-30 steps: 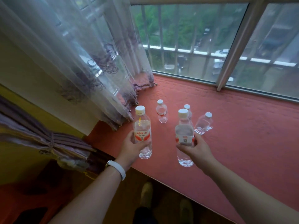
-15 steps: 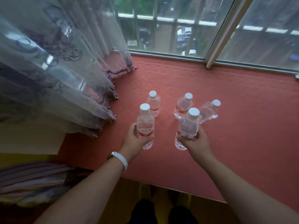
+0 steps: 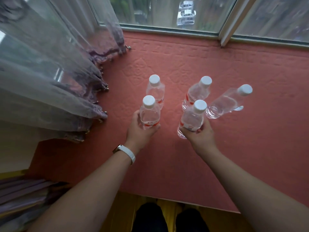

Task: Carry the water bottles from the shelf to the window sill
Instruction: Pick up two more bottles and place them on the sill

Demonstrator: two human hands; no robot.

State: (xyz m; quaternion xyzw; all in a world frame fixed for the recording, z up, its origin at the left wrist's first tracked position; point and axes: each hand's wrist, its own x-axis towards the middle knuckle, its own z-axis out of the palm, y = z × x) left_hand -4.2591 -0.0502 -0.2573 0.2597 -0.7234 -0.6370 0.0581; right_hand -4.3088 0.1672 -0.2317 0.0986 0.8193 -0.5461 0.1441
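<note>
My left hand [image 3: 139, 129] grips a clear water bottle [image 3: 149, 113] with a white cap and a red label, held upright low over the red window sill [image 3: 250, 131]. My right hand [image 3: 199, 134] grips a second such bottle [image 3: 192, 117]. Three more bottles stand on the sill just beyond: one [image 3: 156, 90] behind the left bottle, one [image 3: 198, 91] behind the right bottle, and one [image 3: 229, 102] further right. Whether the held bottles touch the sill I cannot tell.
A sheer purple-edged curtain [image 3: 55, 81] hangs over the sill's left part. The window frame [image 3: 225, 33] runs along the far edge. The sill's near edge [image 3: 184, 200] lies above my feet on a yellow wooden floor.
Both hands have carried their bottles forward and down toward the standing bottles. My view has tilted further down over the sill.
</note>
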